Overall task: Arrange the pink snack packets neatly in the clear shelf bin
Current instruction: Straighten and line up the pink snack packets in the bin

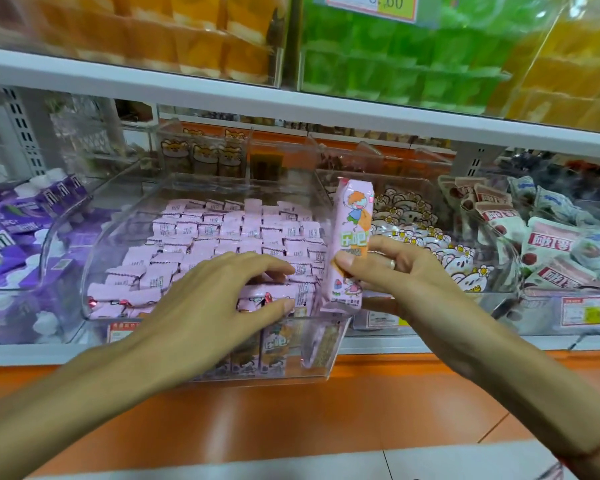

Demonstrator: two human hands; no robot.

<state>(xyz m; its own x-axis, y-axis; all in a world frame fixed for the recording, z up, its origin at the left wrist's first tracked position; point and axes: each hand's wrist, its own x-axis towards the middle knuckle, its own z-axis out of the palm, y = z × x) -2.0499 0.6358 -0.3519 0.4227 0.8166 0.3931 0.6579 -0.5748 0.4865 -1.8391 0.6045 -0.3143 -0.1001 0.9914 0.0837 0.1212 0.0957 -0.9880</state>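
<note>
Shop shelf, head view: clear bin (66, 244) approx. full, pink packets (229, 233) mostly in rows. Left hand (219, 292) flat, pressing front row. Right hand (395, 271) pinches one upright packet (352, 230), not yet placed; est. nearly done.

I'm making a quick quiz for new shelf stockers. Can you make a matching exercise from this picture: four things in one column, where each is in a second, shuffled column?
Things:
1. upright pink packet
2. purple packets
3. green packets
4. left hand

Places:
A. upper shelf, under the price tag
B. bin left of the clear bin
C. held in the right hand
D. resting on the pink packets in the bin

Pairs: 1-C, 2-B, 3-A, 4-D
</note>
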